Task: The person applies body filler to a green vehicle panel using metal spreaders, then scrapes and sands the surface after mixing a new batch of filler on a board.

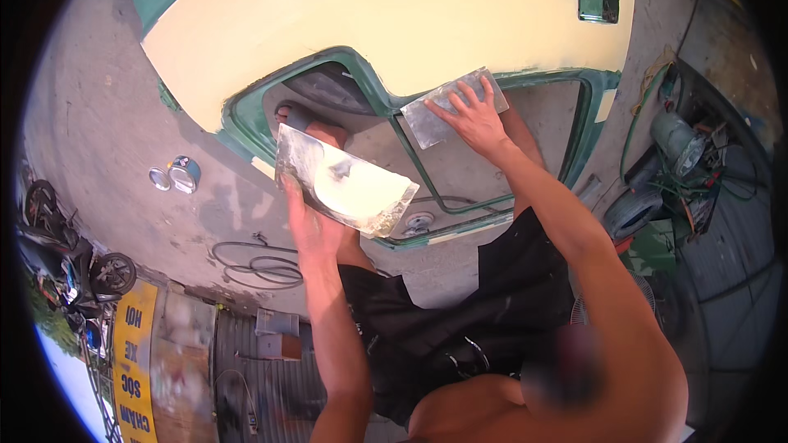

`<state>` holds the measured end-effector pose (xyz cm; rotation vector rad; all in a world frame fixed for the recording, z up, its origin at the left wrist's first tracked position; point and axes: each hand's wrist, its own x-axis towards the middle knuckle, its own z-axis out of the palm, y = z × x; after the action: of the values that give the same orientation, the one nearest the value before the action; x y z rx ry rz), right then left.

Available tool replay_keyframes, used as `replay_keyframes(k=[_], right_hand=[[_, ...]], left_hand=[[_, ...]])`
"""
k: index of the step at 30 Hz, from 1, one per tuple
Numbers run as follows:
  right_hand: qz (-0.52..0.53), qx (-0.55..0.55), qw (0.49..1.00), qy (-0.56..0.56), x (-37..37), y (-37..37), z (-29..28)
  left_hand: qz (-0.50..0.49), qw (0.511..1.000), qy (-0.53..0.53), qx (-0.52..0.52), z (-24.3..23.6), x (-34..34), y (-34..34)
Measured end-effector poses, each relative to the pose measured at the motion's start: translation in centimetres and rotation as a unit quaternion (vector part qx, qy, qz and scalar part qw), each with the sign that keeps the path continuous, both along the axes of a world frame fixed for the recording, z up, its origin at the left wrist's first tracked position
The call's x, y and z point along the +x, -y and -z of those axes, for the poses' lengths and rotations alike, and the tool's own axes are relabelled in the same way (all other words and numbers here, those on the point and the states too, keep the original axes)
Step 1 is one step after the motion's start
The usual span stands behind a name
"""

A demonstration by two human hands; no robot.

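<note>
A vehicle door [386, 8] lies before me, its panel coated in cream filler and its window frame [587, 115] green. My left hand [310, 221] is closed on the near left edge of a putty board [308, 156], a tilted plate with a wet pale mound of filler [349, 184] on it. The board hangs over the window opening. Further right, my right hand [476, 119] grips a wide grey putty spreader [425, 125], fingers spread over its top face. The spreader is at the panel's lower edge by the window frame; whether it touches is unclear.
An opened tin [185, 174] and its lid [159, 179] sit on the concrete at left. A dark hose [258, 267] coils near my left forearm. Motorbikes [70, 258] and a yellow sign [135, 361] stand at far left. Right are a tyre [632, 213] and a metal cylinder [677, 139].
</note>
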<state>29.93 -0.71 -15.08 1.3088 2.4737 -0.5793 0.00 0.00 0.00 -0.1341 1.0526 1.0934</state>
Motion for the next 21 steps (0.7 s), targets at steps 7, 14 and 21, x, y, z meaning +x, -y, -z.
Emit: replay_keyframes(k=[7, 14, 21], right_hand=[[0.518, -0.408, 0.637, -0.4, -2.1, -9.0, -17.1], [0.308, -0.665, 0.658, -0.174, -6.0, -13.2, -23.3], [-0.089, 0.144, 0.985, -0.019, -12.3, -22.5, -8.9]], left_hand=[[-0.074, 0.988, -0.049, -0.13, -1.5, 5.7, -2.7], [-0.143, 0.963, -0.219, -0.065, -5.2, 1.9, -3.8], [-0.261, 0.949, -0.156, -0.085, -6.4, -8.0, -2.9]])
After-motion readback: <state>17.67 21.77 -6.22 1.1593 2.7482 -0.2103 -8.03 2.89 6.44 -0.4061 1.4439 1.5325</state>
